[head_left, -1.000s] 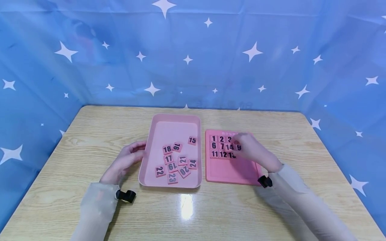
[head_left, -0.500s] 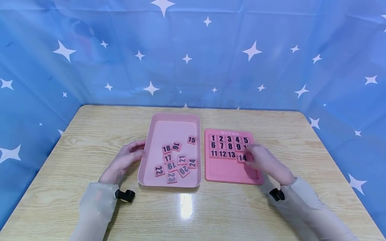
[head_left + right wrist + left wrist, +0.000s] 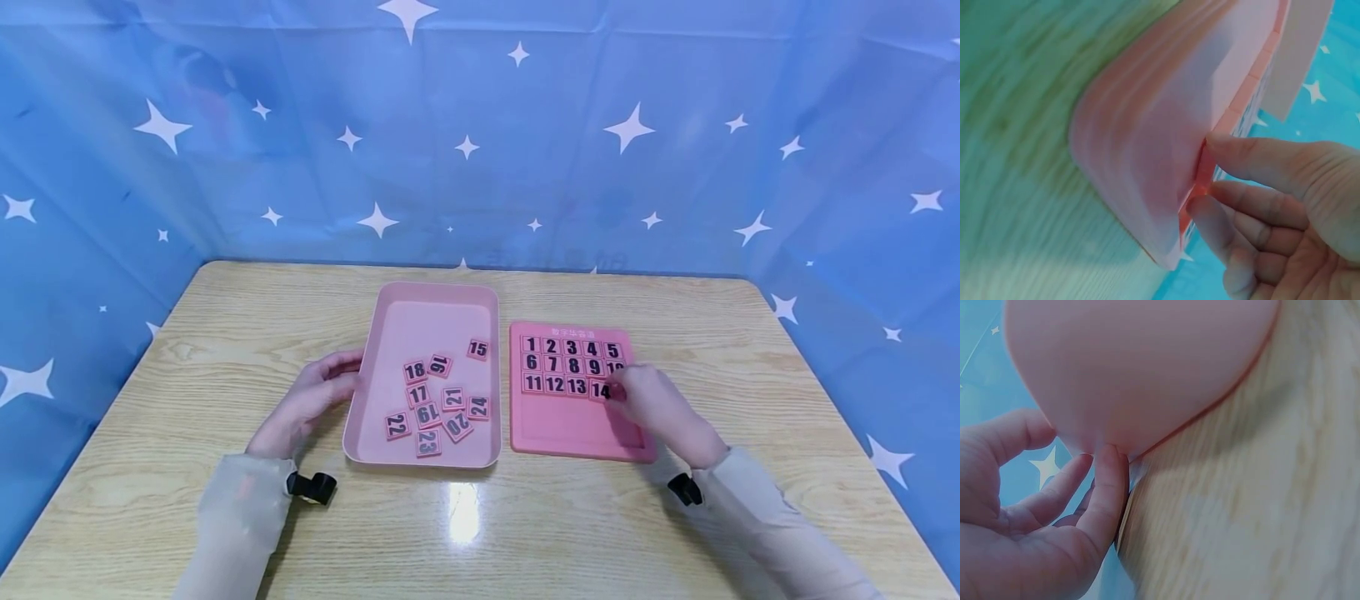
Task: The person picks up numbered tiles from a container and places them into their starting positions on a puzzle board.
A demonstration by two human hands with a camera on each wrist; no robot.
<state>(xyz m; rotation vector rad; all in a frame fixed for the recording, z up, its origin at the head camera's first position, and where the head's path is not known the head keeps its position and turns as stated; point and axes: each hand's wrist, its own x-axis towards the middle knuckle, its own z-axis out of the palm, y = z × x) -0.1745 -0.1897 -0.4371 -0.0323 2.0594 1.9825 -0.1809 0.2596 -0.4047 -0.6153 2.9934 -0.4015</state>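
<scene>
My right hand (image 3: 660, 408) pinches the pink number tile 14 (image 3: 599, 390) between thumb and fingers, at the right end of the third row on the pink puzzle board (image 3: 555, 429). In the right wrist view, the thumb and fingertips of the right hand (image 3: 1279, 212) meet at that tile's edge, low over the board's recess. Rows 1 to 5 and 6 to 10 lie above it, and tiles 11, 12 and 13 to its left. My left hand (image 3: 315, 400) touches the outer left side of the pink tray (image 3: 435, 312) with relaxed fingertips (image 3: 1110, 462).
Several loose number tiles lie scattered inside the tray, among them tile 15 (image 3: 477, 349) and tile 22 (image 3: 398, 426). Tray and board stand side by side on a wooden table (image 3: 262, 333). A blue star-patterned cloth (image 3: 465, 192) closes off the back and sides.
My right hand has carried tile 14 from over the board's middle rows right and down, then slightly up and left against tile 13. The left hand stays at the tray.
</scene>
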